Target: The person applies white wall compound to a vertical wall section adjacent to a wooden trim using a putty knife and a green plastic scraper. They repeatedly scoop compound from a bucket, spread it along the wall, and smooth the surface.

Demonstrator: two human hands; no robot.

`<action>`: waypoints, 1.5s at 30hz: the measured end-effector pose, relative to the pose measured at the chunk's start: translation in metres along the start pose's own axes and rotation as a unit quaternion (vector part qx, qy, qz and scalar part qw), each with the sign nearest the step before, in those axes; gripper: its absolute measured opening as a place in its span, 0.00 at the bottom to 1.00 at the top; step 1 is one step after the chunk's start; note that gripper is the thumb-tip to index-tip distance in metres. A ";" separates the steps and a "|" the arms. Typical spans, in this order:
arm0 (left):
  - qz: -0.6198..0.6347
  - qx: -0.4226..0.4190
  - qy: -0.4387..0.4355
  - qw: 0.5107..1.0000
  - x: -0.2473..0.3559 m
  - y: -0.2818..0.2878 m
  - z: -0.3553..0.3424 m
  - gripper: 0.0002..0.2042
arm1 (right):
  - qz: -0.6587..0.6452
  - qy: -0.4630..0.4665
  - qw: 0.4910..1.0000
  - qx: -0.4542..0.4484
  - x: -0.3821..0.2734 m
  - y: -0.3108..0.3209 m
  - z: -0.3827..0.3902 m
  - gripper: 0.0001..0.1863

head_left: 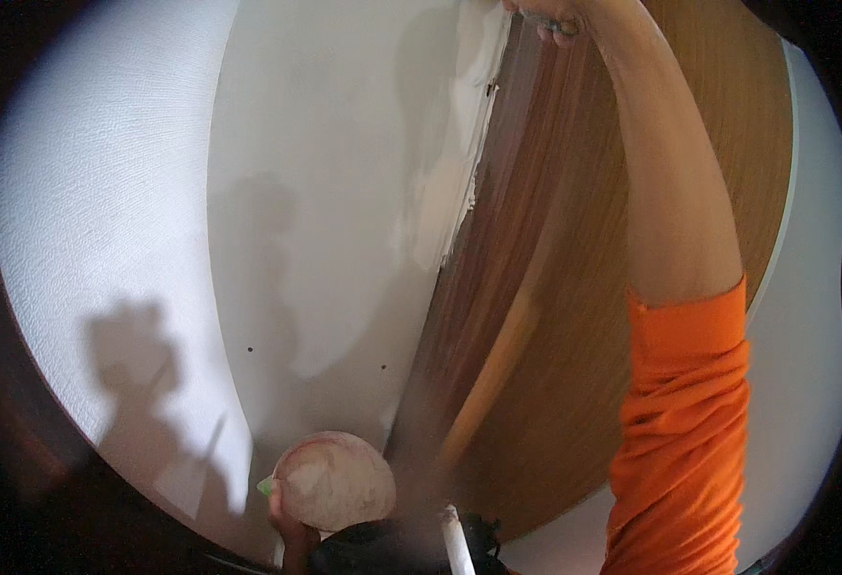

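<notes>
My left hand (292, 525) grips a round, pinkish bowl (335, 481) low in the picture, its thumb at the rim. Pale filler coats the inside of the bowl, and a small green piece (265, 487) shows beside the thumb. Raised to the top edge, my right hand (557, 21) has its fingers curled round something largely cut off by the frame. It is close to the seam where the grey wall panel (316, 125) meets dark reddish-brown wood trim (498, 225). White filler (455, 182) is smeared unevenly along that seam.
White textured wall (124, 172) stands at the left, carrying shadows. A brown wood-grain panel (565, 412) spans the right, behind my orange-sleeved right arm (684, 431). A cigarette (457, 544) with an ashy tip juts up from the lower edge. Two dark dots mark the grey panel.
</notes>
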State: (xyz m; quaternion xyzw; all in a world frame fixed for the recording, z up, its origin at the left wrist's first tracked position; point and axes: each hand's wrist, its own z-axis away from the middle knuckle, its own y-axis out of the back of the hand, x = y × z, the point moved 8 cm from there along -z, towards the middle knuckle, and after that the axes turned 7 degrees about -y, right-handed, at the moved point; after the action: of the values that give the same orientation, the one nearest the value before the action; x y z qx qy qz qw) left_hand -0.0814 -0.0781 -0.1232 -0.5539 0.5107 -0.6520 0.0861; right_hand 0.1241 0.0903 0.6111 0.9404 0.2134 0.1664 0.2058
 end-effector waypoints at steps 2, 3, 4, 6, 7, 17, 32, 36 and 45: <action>0.007 -0.016 -0.010 1.000 0.002 -0.004 -0.002 0.29 | -0.020 0.003 0.999 -0.034 -0.003 -0.010 0.008 0.16; 0.032 -0.021 -0.008 0.999 0.002 -0.005 -0.003 0.29 | -0.041 0.001 0.997 -0.062 -0.003 -0.019 0.017 0.16; 0.041 -0.022 -0.006 0.999 0.001 -0.005 -0.004 0.30 | -0.064 -0.002 0.994 -0.086 -0.005 -0.026 0.026 0.16; 0.070 0.014 0.004 0.997 -0.002 0.000 -0.004 0.30 | -0.106 -0.011 0.986 -0.125 -0.013 -0.044 0.052 0.16; 0.088 0.017 0.004 0.996 -0.003 0.000 -0.005 0.30 | -0.116 -0.009 0.987 -0.115 -0.020 -0.049 0.068 0.16; 0.037 -0.009 -0.013 0.999 0.020 -0.031 0.008 0.33 | -0.173 -0.082 0.973 0.131 -0.033 -0.027 0.097 0.18; 0.049 -0.026 0.016 0.998 0.007 -0.013 0.001 0.32 | -0.155 -0.092 0.979 0.093 -0.049 -0.052 0.085 0.16; 0.086 -0.048 0.022 0.995 0.007 -0.020 -0.005 0.32 | -0.044 -0.041 0.995 0.082 -0.010 -0.001 0.024 0.17; 0.072 -0.003 0.065 0.995 -0.012 0.019 -0.011 0.30 | 0.043 -0.032 0.997 0.047 -0.009 -0.024 -0.008 0.17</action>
State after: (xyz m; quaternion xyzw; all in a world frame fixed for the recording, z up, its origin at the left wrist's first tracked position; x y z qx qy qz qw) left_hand -0.0947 -0.0725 -0.1436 -0.4726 0.5559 -0.6768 0.0979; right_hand 0.1054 0.1080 0.6049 0.9622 0.1740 0.1342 0.1608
